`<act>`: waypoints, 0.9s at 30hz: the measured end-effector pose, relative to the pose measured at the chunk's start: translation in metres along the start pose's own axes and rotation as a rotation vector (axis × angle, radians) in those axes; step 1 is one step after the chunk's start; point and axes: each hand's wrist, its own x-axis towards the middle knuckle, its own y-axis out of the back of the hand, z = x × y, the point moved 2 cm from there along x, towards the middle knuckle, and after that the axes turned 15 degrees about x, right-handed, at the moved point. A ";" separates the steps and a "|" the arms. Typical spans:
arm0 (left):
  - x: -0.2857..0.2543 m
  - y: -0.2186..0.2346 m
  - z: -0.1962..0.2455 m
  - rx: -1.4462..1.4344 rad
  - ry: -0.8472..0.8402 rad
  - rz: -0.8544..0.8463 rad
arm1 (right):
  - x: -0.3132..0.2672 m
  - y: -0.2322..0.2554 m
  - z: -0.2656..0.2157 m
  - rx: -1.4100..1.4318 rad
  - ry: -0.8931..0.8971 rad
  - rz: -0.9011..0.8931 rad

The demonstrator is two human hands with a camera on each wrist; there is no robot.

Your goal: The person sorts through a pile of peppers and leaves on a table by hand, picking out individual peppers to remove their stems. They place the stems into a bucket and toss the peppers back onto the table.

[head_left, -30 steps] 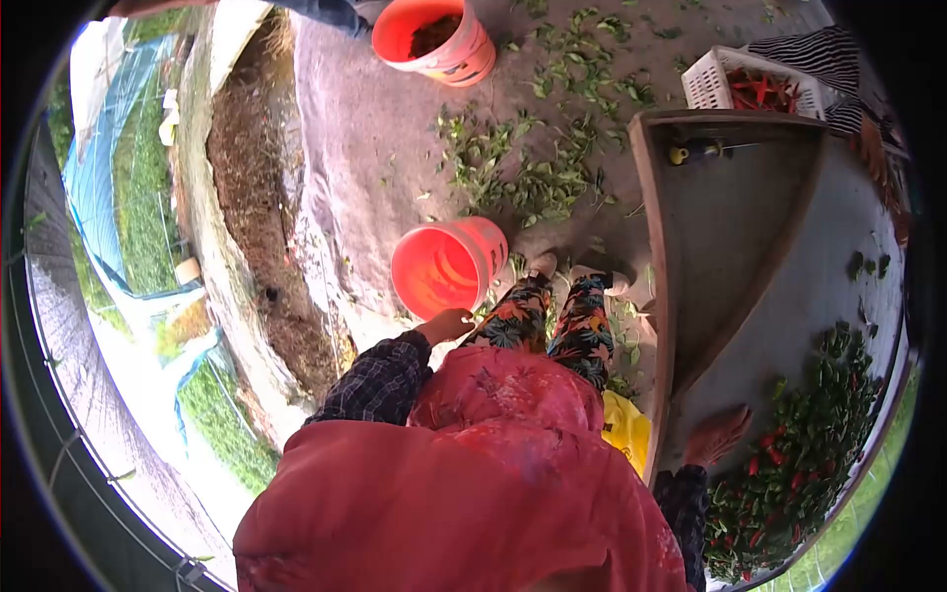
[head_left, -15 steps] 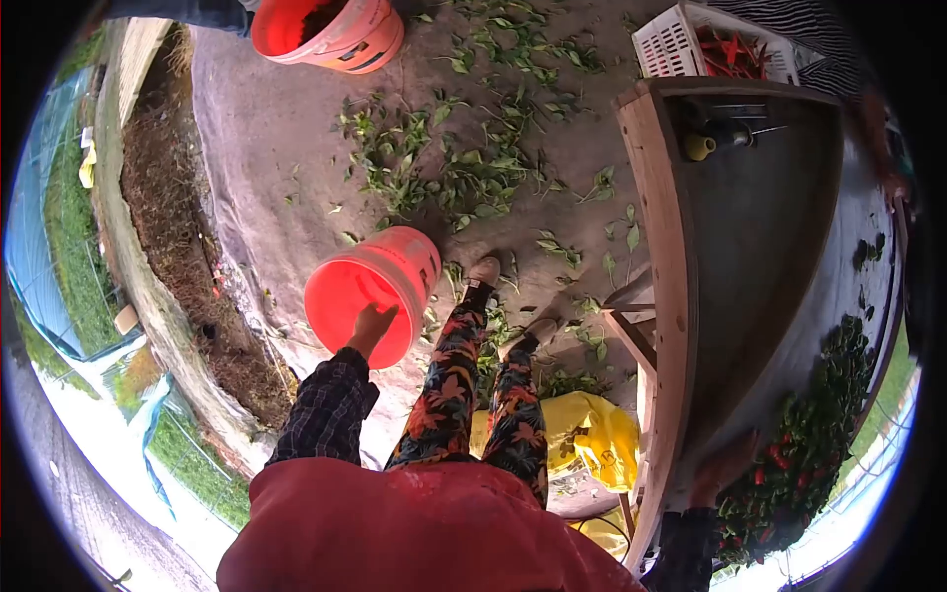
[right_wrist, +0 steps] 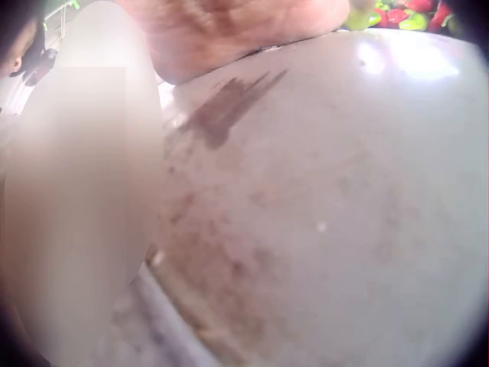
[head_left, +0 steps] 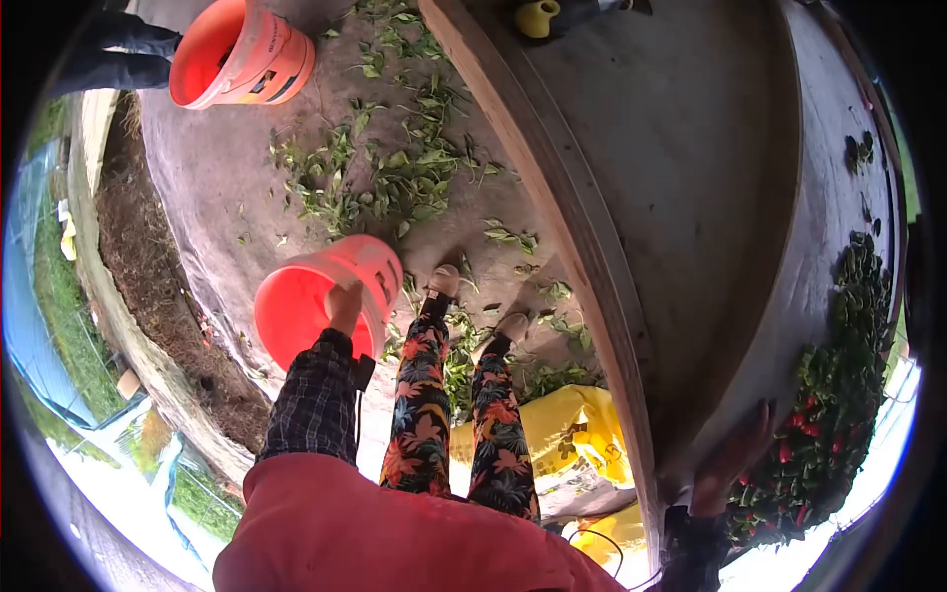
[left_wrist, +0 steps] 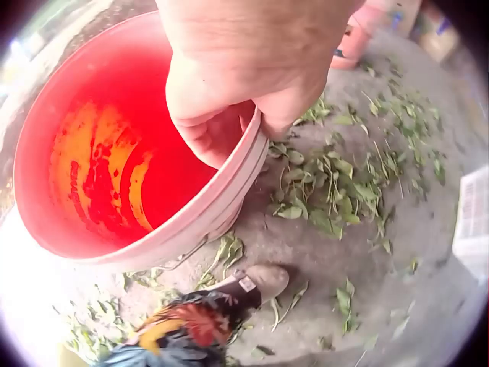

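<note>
An orange-red bucket (head_left: pixel 370 266) stands tilted on the ground cloth, its mouth toward me. My left hand (head_left: pixel 343 306) grips its rim. In the left wrist view, the fingers of that hand (left_wrist: pixel 244 73) curl over the rim into the bucket, and the inside shows bare red wall with bright streaks. My right hand (head_left: pixel 735 456) rests on the grey tabletop (head_left: pixel 691 187) with fingers extended, beside a heap of red and green peppers (head_left: pixel 819 434). Only part of the right hand (right_wrist: pixel 244 34) shows at the top of the right wrist view, low over the pale surface.
A second orange bucket (head_left: pixel 281 64) stands farther off, near another person's legs (head_left: pixel 118 59) in jeans. Leafy cuttings (head_left: pixel 395 178) litter the ground cloth. A wooden rail (head_left: pixel 562 207) edges the table. Yellow bags (head_left: pixel 582 424) lie below it. A yellow-ended object (head_left: pixel 536 18) sits at the table's far end.
My left hand has moved from beside the bucket onto its rim, and the bucket has tipped further toward me. The view has swung toward the table. The right hand stays by the peppers.
</note>
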 end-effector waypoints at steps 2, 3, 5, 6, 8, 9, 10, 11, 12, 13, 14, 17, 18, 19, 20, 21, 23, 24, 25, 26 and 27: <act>-0.030 0.016 0.038 -0.136 -0.104 -0.016 | 0.001 0.000 -0.003 -0.037 -0.012 -0.046; -0.040 0.012 0.049 -0.063 -0.111 -0.030 | 0.001 -0.002 -0.003 -0.023 -0.017 -0.035; -0.070 0.019 0.092 0.046 -0.189 -0.137 | 0.000 -0.002 -0.002 -0.035 -0.035 -0.033; -0.083 0.016 0.107 0.107 -0.247 -0.144 | -0.001 -0.002 0.000 -0.037 -0.045 -0.030; -0.114 0.022 0.140 0.156 -0.353 -0.200 | -0.002 -0.005 0.006 -0.091 -0.041 -0.002; -0.123 0.014 0.151 0.195 -0.423 -0.224 | -0.003 -0.011 0.009 -0.091 -0.051 0.025; -0.127 0.002 0.161 0.247 -0.490 -0.246 | -0.005 -0.012 0.010 -0.109 -0.074 0.055; -0.133 -0.009 0.171 0.260 -0.527 -0.228 | -0.001 -0.006 -0.002 0.001 -0.055 0.045; -0.136 -0.022 0.182 0.284 -0.610 -0.241 | 0.005 0.001 -0.015 0.094 -0.032 0.047; -0.131 -0.055 0.172 0.199 -0.750 -0.098 | 0.004 0.004 -0.014 0.044 -0.066 0.016; -0.134 -0.061 0.170 0.160 -0.840 -0.122 | 0.003 0.003 -0.009 0.005 -0.103 -0.012; -0.144 -0.073 0.165 0.117 -1.062 -0.306 | 0.003 0.008 -0.011 0.034 -0.155 0.004; -0.147 -0.076 0.163 0.118 -1.103 -0.350 | 0.005 0.008 -0.012 0.050 -0.145 0.000; -0.150 -0.077 0.161 0.118 -1.139 -0.382 | 0.006 0.008 -0.012 0.074 -0.125 0.000; -0.152 -0.078 0.159 0.117 -1.171 -0.412 | 0.005 0.008 -0.012 0.069 -0.142 0.012; -0.155 -0.078 0.158 0.117 -1.198 -0.437 | 0.005 0.009 -0.012 0.077 -0.154 -0.002; -0.159 -0.076 0.156 0.125 -1.236 -0.472 | 0.004 0.011 -0.013 0.106 -0.165 -0.004; -0.161 -0.074 0.157 0.133 -1.254 -0.482 | 0.004 0.012 -0.014 0.107 -0.173 -0.007; -0.163 -0.072 0.158 0.140 -1.276 -0.489 | 0.006 0.013 -0.015 0.107 -0.180 -0.003; -0.164 -0.070 0.159 0.146 -1.301 -0.497 | 0.007 0.015 -0.015 0.119 -0.184 0.019; -0.180 -0.034 0.164 0.461 -0.977 -0.720 | 0.007 0.016 -0.015 0.124 -0.195 0.008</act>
